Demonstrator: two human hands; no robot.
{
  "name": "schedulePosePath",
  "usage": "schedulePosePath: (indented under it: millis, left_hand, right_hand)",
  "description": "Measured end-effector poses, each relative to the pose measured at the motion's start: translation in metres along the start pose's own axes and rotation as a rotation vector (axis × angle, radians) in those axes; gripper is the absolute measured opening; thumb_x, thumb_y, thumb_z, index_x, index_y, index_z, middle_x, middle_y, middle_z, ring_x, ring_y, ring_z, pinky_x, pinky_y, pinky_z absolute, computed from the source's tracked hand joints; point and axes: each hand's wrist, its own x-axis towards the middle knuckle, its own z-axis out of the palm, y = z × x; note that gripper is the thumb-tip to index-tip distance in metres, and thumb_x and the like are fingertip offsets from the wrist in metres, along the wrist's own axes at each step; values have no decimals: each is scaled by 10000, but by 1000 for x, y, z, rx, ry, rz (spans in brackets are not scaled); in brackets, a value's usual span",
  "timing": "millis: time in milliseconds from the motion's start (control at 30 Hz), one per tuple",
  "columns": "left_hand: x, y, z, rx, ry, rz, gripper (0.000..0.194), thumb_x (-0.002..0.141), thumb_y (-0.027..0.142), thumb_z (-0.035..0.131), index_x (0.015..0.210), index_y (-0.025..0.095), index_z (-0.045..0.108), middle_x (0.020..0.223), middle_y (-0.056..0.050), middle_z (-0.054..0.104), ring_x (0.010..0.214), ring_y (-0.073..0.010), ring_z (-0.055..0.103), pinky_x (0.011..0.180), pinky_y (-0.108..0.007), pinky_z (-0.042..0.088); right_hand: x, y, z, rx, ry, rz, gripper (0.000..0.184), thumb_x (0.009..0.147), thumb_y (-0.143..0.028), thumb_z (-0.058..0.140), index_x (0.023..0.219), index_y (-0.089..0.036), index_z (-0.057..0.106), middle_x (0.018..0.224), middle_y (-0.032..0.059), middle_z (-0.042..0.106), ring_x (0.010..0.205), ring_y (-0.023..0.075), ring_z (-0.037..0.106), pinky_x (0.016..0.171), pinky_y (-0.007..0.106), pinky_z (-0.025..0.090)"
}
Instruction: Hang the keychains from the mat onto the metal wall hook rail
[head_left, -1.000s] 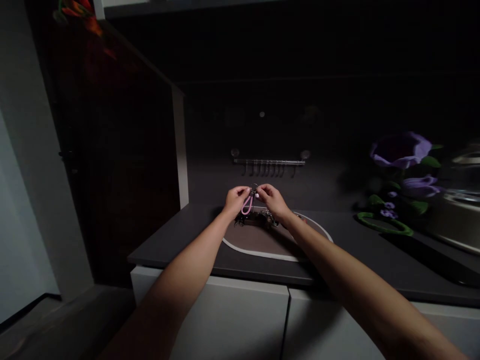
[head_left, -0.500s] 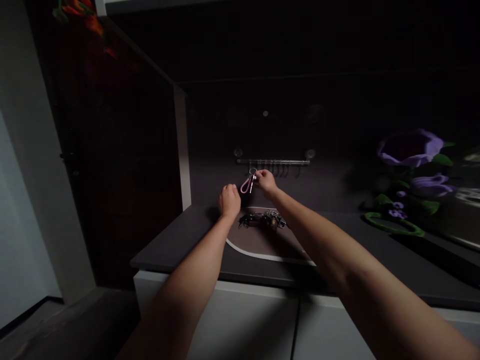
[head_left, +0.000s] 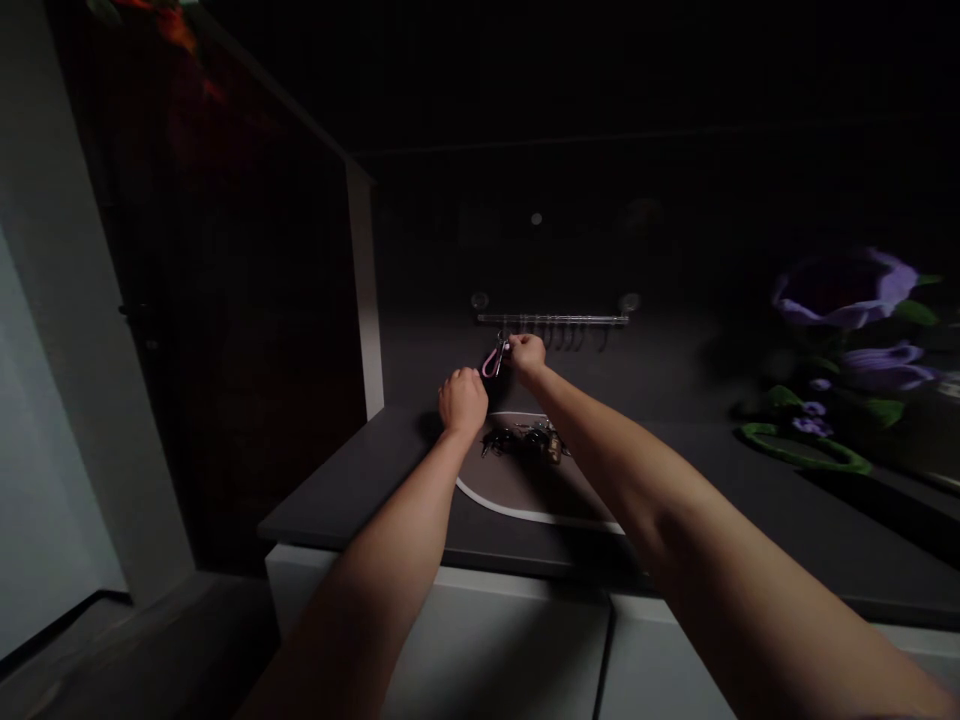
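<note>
My right hand (head_left: 526,355) pinches a keychain (head_left: 491,362) with a pink loop and a thin metal piece, just below the left end of a clear hook rail (head_left: 555,320) on the dark wall. Several small hooks hang from that rail. Lower and to the left, my left hand (head_left: 463,400) is closed, its back toward me, close beside the pink loop. Whatever its fingers may hold is hidden. Beneath both hands, a pile of keys (head_left: 525,440) lies on a brownish mat with a white rim (head_left: 510,508).
The mat rests on a dark countertop (head_left: 337,490) above white cabinets (head_left: 510,630). Purple artificial flowers (head_left: 847,290) with a green ring-shaped base (head_left: 802,450) stand at the right. A pale upright panel (head_left: 364,300) bounds the counter on the left, with a dark door (head_left: 225,350) beyond.
The keychain has turned and sits slightly higher, nearer the rail, so its ring shows less. My right hand has shifted a little with it. The camera view has moved slightly.
</note>
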Motion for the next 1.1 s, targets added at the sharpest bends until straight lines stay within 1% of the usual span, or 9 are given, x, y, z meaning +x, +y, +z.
schedulePosePath:
  millis: [100,333,433,600,733,900,1000,1100]
  left_hand:
    - [0,1,1,36,-4,-8,336,895,252,268,881,162,591,919,-104,624,852,-190,572,718,-285,374]
    - [-1,2,-3,53,-24,-3,348,901,268,260,901,162,591,935,-106,622,858,-192,572,718,-285,375]
    - [-1,2,-3,44,-35,2,347,903,264,259,912,158,589,937,-112,619,866,-194,572,729,-287,373]
    - [-1,2,-1,40,-42,29,368,907,267,240,918,149,589,933,-117,618,873,-198,569,738,-291,376]
    - [-2,3,0,53,-53,58,383,910,273,227,915,146,589,934,-115,617,869,-197,570,736,-287,379]
    - [-3,3,1,73,-55,72,377,909,266,224,916,150,582,941,-111,616,866,-192,571,734,-287,380]
    - [-4,4,2,63,-76,73,376,911,273,222,920,153,578,952,-110,615,869,-189,571,740,-286,379]
    - [-6,5,2,53,-94,65,376,913,279,222,916,160,578,952,-105,615,872,-179,571,743,-276,381]
  right_hand:
    - [3,4,3,-15,34,0,118,793,-206,482,713,-145,545,657,17,581,528,89,559,516,209,487]
    - [-2,10,-1,-6,-12,30,107,792,-195,486,722,-145,549,690,28,597,529,90,559,517,220,486]
    - [-3,12,-4,-42,-35,11,116,798,-203,478,738,-143,557,677,24,598,528,81,550,528,208,481]
    - [-1,15,-10,-124,-36,-41,112,779,-226,505,755,-141,574,650,14,609,549,77,552,576,199,476]
    - [-3,16,-14,-99,-103,-46,106,767,-183,477,758,-142,575,672,15,605,534,71,533,565,198,464]
    - [-5,16,-18,-71,-165,-35,115,757,-170,462,743,-137,571,644,7,578,529,63,502,538,177,425]
    - [-7,19,-23,-83,-200,-56,120,735,-203,500,752,-123,588,614,5,571,538,68,493,543,178,408]
    - [-11,19,-33,-101,-210,-98,167,701,-261,560,769,-115,603,590,3,573,560,82,492,565,192,406]
